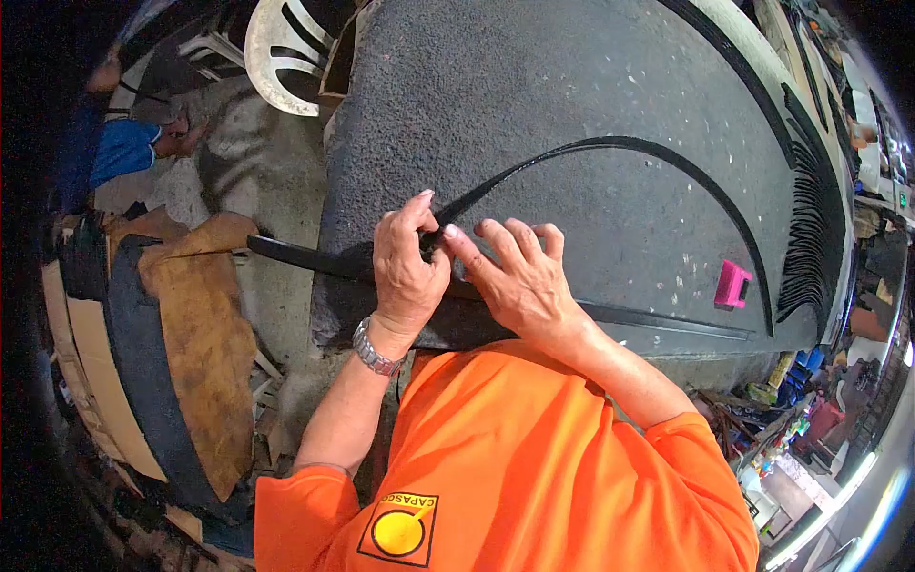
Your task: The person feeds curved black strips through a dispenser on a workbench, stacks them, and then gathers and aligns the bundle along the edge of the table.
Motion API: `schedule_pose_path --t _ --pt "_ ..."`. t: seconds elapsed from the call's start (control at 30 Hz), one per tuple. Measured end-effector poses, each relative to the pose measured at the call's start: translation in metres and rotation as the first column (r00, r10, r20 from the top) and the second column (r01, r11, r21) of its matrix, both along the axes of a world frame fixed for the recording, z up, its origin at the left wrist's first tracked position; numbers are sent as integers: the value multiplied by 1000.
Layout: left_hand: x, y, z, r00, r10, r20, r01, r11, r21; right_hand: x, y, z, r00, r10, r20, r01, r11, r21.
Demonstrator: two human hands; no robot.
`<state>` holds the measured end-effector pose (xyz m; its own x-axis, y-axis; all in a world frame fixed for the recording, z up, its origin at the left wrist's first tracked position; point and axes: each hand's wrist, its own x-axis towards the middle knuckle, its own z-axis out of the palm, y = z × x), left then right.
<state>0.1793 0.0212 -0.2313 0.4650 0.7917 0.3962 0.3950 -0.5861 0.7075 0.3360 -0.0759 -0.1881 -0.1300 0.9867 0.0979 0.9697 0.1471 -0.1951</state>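
A long, narrow black strap (658, 150) curves in a wide loop over the dark table, and one stretch of it runs up to my fingers. My left hand (410, 267) pinches it near the table's left edge, thumb and fingers closed together. Close beside it, my right hand (527, 278) presses its index finger to the same spot, with its thumb hidden and its other fingers spread. A black strap end (286, 252) sticks out past the table edge to the left of my left hand. The exact pinch point is partly hidden by my fingers.
A pink block-like object (732, 284) sits on the table (534, 86) at the right. Several black strips (808, 234) lie bunched along the far right edge. Brown hide-like material (205, 353) hangs at the left, near a white plastic chair (272, 62). Another person's blue garment (124, 153) shows at the upper left.
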Motion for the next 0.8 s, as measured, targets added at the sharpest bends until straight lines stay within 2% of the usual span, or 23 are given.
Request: schedule_pose_path --t 0.1,0.23,0.33,0.47,0.57,0.67,0.8 --pt "0 0 1 1000 1 -7 -1 1000 18 0 -1 6 1000 10 21 -10 1000 5" --pt "2 -1 3 1000 -4 10 4 1000 16 7 1 6 997 -69 -31 71 997 34" --pt "2 -1 2 1000 0 14 0 1000 23 14 2 4 993 -115 30 114 992 52" --pt "3 -1 2 1000 -8 11 8 1000 26 10 1 7 998 -55 -10 56 997 62" --pt "3 -1 2 1000 -10 6 10 999 32 6 -1 7 999 -21 29 20 999 33" --pt "1 0 1 1000 -8 6 8 1000 20 11 1 2 995 -98 -17 99 994 56" --pt "3 0 2 1000 -8 7 8 1000 29 27 5 -1 988 -149 36 147 988 51"
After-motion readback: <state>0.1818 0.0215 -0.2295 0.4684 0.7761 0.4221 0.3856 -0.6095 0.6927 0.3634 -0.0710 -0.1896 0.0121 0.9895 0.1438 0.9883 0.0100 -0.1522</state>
